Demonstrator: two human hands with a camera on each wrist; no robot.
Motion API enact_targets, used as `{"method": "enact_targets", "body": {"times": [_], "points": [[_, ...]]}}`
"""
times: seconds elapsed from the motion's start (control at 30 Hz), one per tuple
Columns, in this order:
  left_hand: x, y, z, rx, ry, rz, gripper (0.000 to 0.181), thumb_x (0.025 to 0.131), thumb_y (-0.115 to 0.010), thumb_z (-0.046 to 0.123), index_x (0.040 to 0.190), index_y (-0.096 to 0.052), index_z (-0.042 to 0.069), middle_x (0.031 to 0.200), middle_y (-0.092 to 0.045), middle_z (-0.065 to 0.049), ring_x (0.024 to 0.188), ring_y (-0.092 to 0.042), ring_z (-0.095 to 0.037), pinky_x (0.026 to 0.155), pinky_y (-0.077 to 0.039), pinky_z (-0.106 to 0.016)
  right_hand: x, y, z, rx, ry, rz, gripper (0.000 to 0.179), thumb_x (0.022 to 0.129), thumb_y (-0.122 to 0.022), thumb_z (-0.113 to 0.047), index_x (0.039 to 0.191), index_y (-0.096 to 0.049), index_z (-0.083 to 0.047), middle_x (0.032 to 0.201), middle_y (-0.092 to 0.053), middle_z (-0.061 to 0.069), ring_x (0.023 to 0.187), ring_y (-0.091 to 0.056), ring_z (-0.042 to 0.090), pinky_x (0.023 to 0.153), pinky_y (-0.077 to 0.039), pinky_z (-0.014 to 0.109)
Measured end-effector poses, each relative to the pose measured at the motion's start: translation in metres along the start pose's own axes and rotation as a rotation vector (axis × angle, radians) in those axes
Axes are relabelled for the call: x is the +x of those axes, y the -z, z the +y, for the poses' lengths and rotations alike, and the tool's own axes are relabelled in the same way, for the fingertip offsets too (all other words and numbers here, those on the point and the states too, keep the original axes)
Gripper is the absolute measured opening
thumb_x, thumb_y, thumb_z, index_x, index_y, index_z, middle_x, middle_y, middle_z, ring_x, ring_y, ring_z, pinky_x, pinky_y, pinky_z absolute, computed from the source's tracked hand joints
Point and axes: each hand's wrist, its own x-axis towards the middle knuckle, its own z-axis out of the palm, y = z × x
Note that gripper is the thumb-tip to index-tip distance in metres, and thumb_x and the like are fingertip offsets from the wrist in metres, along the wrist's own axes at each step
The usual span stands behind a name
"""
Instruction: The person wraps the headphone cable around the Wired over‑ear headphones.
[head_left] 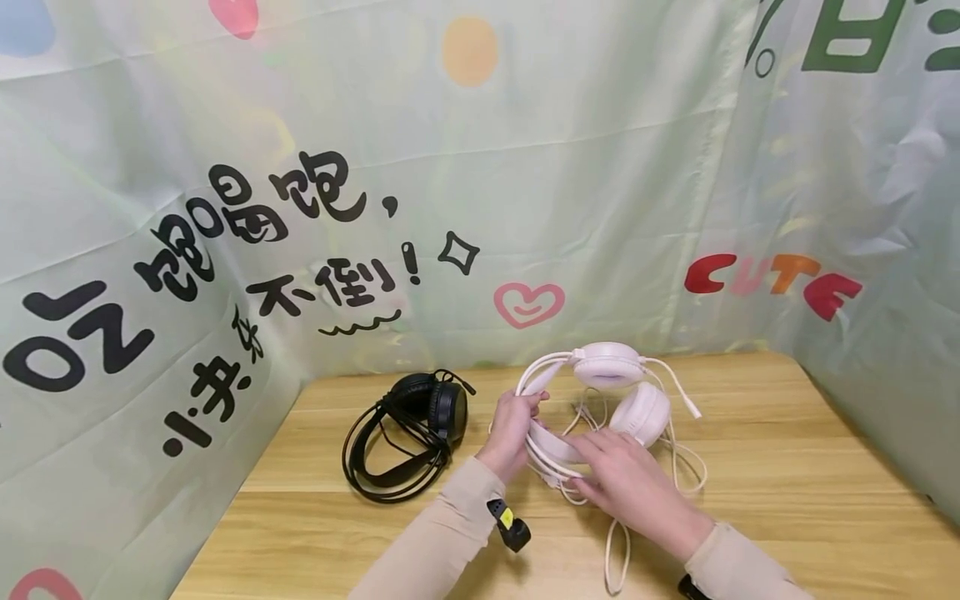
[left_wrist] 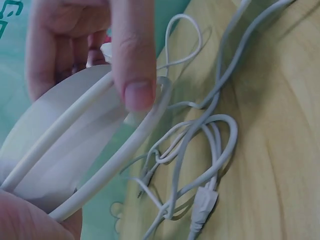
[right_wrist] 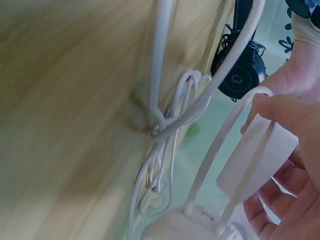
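A pair of white headphones (head_left: 606,367) is held tilted above the table between both hands. My left hand (head_left: 510,433) grips the headband at its left, where a padded strap (left_wrist: 85,150) runs beside two thin tubes. On the near side of the band, my right hand (head_left: 633,483) holds the strap and tubes between thumb and fingers. One ear cup faces down at the back; the other ear cup (head_left: 642,412) sits just beyond my right hand. A thin microphone boom (head_left: 678,387) sticks out to the right. The white cable (left_wrist: 220,130) lies looped on the wood below.
Black headphones (head_left: 446,408) with a bundled cable lie on the wooden table (head_left: 300,533) to the left of my left hand. A printed cloth (head_left: 585,208) hangs behind the table and along its sides. One cable loop (head_left: 618,558) reaches towards the front.
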Motion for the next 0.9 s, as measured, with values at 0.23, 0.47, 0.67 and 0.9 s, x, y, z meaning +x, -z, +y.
{"method": "enact_targets", "body": {"times": [0.23, 0.47, 0.67, 0.9], "points": [[-0.002, 0.008, 0.014, -0.014, -0.005, -0.023, 0.031, 0.103, -0.054, 0.008, 0.13, -0.059, -0.006, 0.078, -0.043, 0.005, 0.062, -0.035, -0.008, 0.056, -0.037, -0.021, -0.002, 0.006, 0.003, 0.025, 0.001, 0.037, 0.058, 0.077, -0.095, -0.029, 0.129, -0.073, -0.012, 0.116, -0.074, 0.001, 0.106, -0.07, 0.02, 0.091, -0.061, 0.044], [-0.005, 0.015, 0.029, -0.049, -0.022, -0.034, 0.023, 0.099, -0.06, 0.011, 0.118, -0.064, -0.001, 0.067, -0.034, 0.009, 0.054, -0.029, -0.005, 0.048, -0.028, -0.018, -0.007, 0.016, 0.007, 0.083, 0.034, 0.14, 0.039, 0.097, -0.077, -0.044, 0.126, -0.074, -0.018, 0.118, -0.074, 0.0, 0.109, -0.07, 0.02, 0.088, -0.06, 0.046], [-0.005, 0.026, 0.037, -0.076, -0.039, -0.042, 0.018, 0.097, -0.061, 0.011, 0.113, -0.063, 0.003, 0.063, -0.032, 0.011, 0.051, -0.027, -0.003, 0.047, -0.026, -0.018, -0.013, 0.032, 0.013, 0.232, 0.056, 0.267, 0.012, 0.102, -0.075, -0.034, 0.109, -0.077, -0.025, 0.103, -0.073, -0.014, 0.092, -0.07, 0.007, 0.08, -0.058, 0.027], [-0.006, 0.038, 0.045, -0.106, -0.053, -0.043, 0.019, 0.097, -0.061, 0.013, 0.113, -0.064, 0.002, 0.063, -0.032, 0.011, 0.05, -0.027, -0.003, 0.045, -0.026, -0.017, -0.027, 0.049, 0.025, 0.381, -0.107, 0.308, 0.036, 0.087, -0.073, 0.007, 0.089, -0.065, -0.029, 0.08, -0.061, -0.02, 0.073, -0.056, -0.007, 0.062, -0.044, 0.01]]}}
